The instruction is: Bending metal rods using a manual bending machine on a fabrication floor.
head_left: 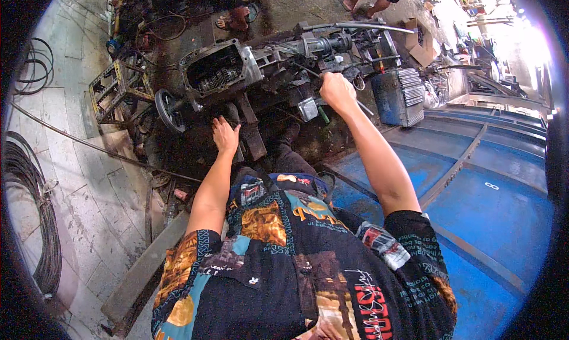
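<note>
Grey cast-metal gearbox assembly (271,54): right hand (338,93) closed on bar, left hand (225,135) open

Assembly lies across the upper middle, in front of the person, on dark, dirty ground. Left end is a grey, roughly rectangular metal housing (251,72), top open, dark toothed gears (220,81) visible inside. Shafts and linkages run right from it.

Right fingers: curled into a fist, apparently around a thin dark metal bar (308,69) slanting up-left into the linkages. Can't tell what the bar's far end meets.

Left fingers: spread, just below a rounded black part (228,111). Contact: can't tell.

Black round handwheel (160,106) just beside the housing's left end. Small silver boxy part (307,109) left of the right fist. Blue box-shaped unit with grey ribs (406,97) near the right end.

Further out: yellowish perforated metal frame (121,91) on the left, coiled black hose (37,212) on pale floor tiles (83,192), large blue metal panel (498,209) at right, open brown cardboard box (419,42) upper right. Legs of 2 other people at the top edge.
</note>
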The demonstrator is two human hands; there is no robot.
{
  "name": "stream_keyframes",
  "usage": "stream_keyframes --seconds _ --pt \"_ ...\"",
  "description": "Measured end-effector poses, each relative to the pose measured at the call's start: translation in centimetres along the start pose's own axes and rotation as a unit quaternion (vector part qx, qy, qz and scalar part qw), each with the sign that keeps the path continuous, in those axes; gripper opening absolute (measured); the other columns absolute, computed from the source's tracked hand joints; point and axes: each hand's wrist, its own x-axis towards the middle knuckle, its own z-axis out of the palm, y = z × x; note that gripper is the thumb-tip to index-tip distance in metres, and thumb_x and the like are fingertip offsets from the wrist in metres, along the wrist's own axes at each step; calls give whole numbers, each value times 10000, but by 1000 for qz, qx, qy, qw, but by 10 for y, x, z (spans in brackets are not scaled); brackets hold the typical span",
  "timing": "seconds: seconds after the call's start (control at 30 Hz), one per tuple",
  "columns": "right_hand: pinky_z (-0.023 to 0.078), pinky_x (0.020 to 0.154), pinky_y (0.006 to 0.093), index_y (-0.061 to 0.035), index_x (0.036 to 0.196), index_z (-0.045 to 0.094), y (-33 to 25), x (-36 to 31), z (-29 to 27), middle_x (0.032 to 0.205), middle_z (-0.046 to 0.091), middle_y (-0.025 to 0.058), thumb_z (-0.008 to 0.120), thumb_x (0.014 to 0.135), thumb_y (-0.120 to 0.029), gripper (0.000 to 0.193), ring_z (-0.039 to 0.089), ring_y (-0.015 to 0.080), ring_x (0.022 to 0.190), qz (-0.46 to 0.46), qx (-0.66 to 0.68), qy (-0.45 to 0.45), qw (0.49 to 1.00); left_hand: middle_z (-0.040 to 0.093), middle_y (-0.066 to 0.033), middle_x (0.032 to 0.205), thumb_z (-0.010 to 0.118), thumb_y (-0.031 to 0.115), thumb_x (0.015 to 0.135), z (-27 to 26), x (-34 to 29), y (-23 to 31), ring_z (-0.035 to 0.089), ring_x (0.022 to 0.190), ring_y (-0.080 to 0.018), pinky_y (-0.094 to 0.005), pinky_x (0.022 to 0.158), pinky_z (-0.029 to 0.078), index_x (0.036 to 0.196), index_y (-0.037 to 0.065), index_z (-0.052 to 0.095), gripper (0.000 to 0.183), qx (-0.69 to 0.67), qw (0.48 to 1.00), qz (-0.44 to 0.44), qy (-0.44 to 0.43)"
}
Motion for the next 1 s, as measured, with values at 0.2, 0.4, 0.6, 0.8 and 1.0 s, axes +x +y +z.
stream_keyframes --seconds 0.2,0.4,0.6,0.8,1.0 --pt "542 741 507 -5 809 675 -1 2 -3 855 675 245 545 800 -111 168 672 416 833 -18 3 -11 1000 396 -238 1387 733 229 829 13 -7 -5 483 1209 -446 -469 941 504 1339 112 431 603 -107 992 65 16" --pt "542 751 502 -7 848 679 -4 8 -5 889 675 254 537 808 -112 181 671 416 843 -2 4 -25 1000 596 -239 1165 677 146 830 10 26 -5 609 1042 -401 -464 860 524 1147 27 571 355 -106 994 34 20" --pt "541 753 512 -15 858 683 -5 7 -3 888 674 259 526 829 -128 196 672 423 847 12 13 -23 1000 632 -213 1052 692 176 845 18 32 -11 626 966 -378 -456 808 529 1160 32 607 356 -169 981 -73 62" --pt "550 735 501 -14 876 700 -9 6 -5 878 680 247 523 840 -116 207 683 407 824 3 -18 -25 1000 609 -226 1191 730 242 839 36 44 -20 523 1191 -384 -445 995 454 1205 48 611 431 -216 967 -124 54" --pt "575 680 418 -72 849 743 -45 34 -8 865 711 181 577 821 -105 171 714 331 805 -74 -88 -31 993 541 -246 1294 691 250 874 50 52 -17 459 1269 -389 -465 1034 425 1276 60 562 463 -187 973 -125 54"
